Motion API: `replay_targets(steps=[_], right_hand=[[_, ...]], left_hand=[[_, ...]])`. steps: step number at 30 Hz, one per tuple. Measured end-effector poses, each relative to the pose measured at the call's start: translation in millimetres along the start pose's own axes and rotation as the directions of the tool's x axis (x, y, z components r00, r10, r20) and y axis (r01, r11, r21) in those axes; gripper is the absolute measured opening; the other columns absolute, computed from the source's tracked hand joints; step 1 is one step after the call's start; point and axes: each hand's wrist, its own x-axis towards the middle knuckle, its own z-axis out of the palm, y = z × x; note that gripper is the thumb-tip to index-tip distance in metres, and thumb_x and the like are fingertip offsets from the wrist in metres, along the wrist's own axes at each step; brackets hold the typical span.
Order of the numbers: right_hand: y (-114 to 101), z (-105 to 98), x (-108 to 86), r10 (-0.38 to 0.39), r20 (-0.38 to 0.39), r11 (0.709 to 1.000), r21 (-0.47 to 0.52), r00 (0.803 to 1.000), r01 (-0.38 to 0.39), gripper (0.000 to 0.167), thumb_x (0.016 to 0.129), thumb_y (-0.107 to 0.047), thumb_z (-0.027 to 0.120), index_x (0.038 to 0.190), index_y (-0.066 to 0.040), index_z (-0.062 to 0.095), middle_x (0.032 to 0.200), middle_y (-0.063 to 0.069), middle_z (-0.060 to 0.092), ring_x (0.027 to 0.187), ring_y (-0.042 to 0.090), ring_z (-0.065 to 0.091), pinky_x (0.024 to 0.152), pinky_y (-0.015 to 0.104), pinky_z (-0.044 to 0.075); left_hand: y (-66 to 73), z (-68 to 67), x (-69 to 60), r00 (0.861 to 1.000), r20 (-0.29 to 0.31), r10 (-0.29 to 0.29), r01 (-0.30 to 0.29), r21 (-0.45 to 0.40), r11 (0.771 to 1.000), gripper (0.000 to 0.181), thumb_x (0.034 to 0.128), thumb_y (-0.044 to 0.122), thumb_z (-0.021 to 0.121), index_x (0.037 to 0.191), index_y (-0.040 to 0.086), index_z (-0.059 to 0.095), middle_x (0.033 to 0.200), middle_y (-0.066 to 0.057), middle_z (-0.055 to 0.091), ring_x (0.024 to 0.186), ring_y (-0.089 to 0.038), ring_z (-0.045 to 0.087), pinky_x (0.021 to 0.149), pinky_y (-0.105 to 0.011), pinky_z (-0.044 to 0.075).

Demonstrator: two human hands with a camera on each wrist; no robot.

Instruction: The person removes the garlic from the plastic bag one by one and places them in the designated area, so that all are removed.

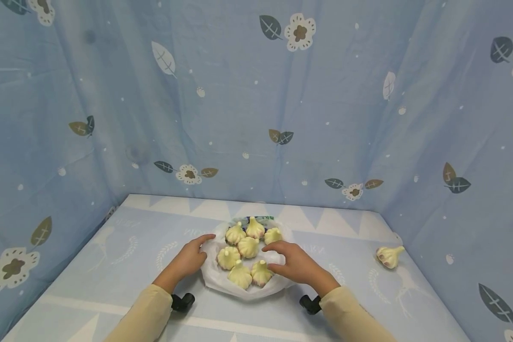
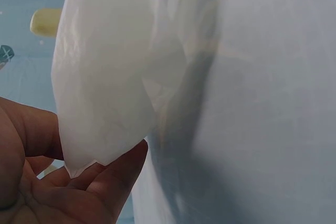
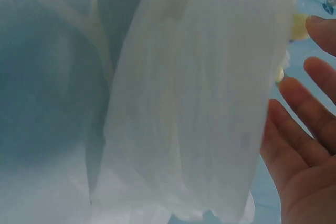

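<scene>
A white plastic bag lies spread open on the table, with several pale yellow garlic bulbs inside it. My left hand holds the bag's left rim; in the left wrist view the hand has thumb and fingers at the edge of the white film, which hides the thumb tip. Over the bag's right side is my right hand, fingers apart, near a garlic bulb. In the right wrist view its fingers are extended beside the bag, holding nothing visible.
A single garlic bulb lies on the right part of the patterned table. Blue floral curtains hang behind and at both sides. Black wrist camera mounts project below the forearms.
</scene>
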Motion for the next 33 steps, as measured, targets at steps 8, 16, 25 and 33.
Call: replay_targets(steps=[8,16,25,33], right_hand=[[0,13,4.4,-0.016,0.07,0.999,0.041,0.997,0.014,0.037,0.092,-0.022,0.065,0.128,-0.014,0.062,0.127,0.0,0.065,0.116,0.021,0.062,0.095,0.036,0.052],[-3,20,5.5,-0.032,0.062,0.998,0.057,0.998,0.029,0.029,0.092,-0.018,0.064,0.121,-0.013,0.065,0.118,-0.004,0.068,0.11,0.013,0.064,0.092,0.026,0.052],[-3,22,5.4,-0.015,0.047,0.999,0.031,0.999,0.013,0.024,0.094,-0.019,0.062,0.118,-0.016,0.067,0.112,-0.009,0.068,0.104,0.009,0.065,0.09,0.026,0.053],[-3,21,6.6,-0.046,0.021,0.999,0.024,0.999,0.045,0.025,0.095,-0.02,0.061,0.119,-0.015,0.067,0.113,-0.006,0.069,0.101,0.008,0.066,0.089,0.027,0.054]], left_hand=[[0.5,1.2,-0.9,1.0,0.008,-0.017,0.017,0.001,1.0,0.059,0.0878,-0.002,0.042,0.145,0.014,0.045,0.15,-0.02,0.042,0.134,-0.036,0.044,0.103,-0.055,0.041],[0.6,1.1,-0.3,1.0,0.0,-0.008,0.008,0.011,1.0,0.059,0.0877,-0.002,0.042,0.144,0.014,0.046,0.149,-0.019,0.043,0.126,-0.031,0.049,0.096,-0.048,0.044],[3.2,0.6,-1.0,1.0,0.007,-0.017,0.017,0.007,1.0,0.059,0.0868,-0.002,0.042,0.144,0.013,0.046,0.149,-0.021,0.042,0.137,-0.038,0.04,0.106,-0.058,0.037],[2.9,-1.3,-0.3,1.0,0.007,-0.012,0.012,0.01,1.0,0.06,0.0867,-0.003,0.042,0.144,0.013,0.046,0.149,-0.021,0.042,0.138,-0.039,0.039,0.107,-0.058,0.036]])
